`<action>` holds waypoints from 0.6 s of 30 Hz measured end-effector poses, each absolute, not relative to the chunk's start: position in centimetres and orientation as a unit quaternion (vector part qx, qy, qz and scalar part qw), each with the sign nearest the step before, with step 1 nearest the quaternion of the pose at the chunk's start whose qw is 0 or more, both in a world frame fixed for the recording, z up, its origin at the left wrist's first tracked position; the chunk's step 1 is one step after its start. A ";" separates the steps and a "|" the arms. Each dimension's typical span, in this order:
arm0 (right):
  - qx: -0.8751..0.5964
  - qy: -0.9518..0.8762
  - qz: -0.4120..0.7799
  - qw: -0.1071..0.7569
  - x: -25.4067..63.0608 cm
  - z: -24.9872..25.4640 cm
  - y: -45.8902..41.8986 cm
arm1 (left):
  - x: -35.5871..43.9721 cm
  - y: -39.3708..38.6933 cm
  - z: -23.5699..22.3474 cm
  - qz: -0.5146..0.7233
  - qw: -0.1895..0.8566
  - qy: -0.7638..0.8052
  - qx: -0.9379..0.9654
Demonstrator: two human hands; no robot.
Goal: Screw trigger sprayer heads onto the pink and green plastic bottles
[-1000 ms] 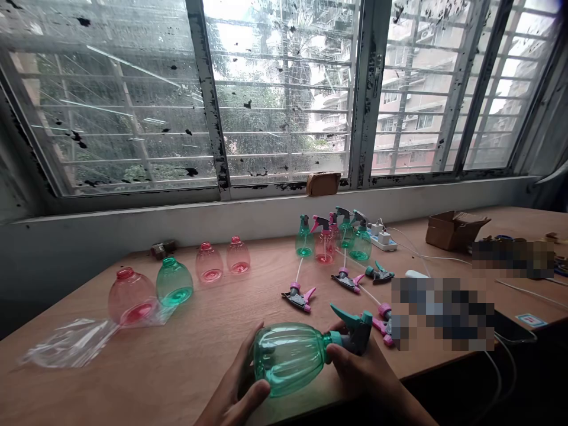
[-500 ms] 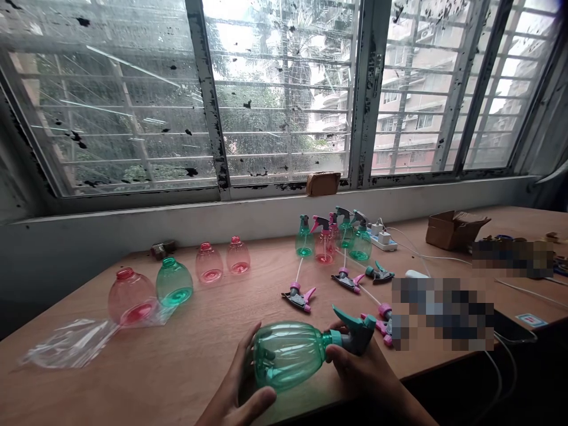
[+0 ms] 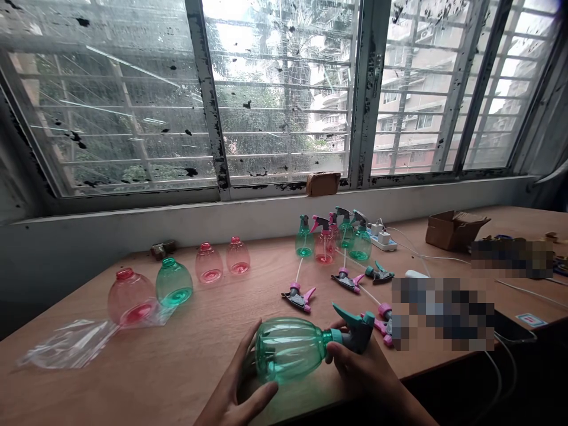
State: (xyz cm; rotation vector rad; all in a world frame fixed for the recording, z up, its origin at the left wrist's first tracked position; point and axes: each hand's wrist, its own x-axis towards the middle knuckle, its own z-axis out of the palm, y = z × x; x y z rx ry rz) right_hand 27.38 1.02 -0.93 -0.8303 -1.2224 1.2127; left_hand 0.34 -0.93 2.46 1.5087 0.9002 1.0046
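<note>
A green spray bottle lies on its side in the air between my hands, base to the left, over the table's front edge. My left hand cups its base, thumb below and fingers behind. Round the neck and the collar of the grey and teal spray head, my right hand has its thumb and fingers closed. The head sits on the bottle's mouth. Just beyond lie loose pink and grey spray heads with straws, and one teal and grey spray head.
Headless bottles stand at left: a green bottle and several pink bottles, near a clear plastic bag. Bottles with heads stand at the back beside a power strip. A cardboard box and cables are at right.
The bottle's base has tipped up slightly and the bottle looks turned a little in my left hand. My right hand stays at the neck.
</note>
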 end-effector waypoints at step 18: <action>-0.376 -0.521 0.490 0.590 27.0 0.0 0.3 | 0.1 -1.5 3.5 0.395 0.528 0.355 0.663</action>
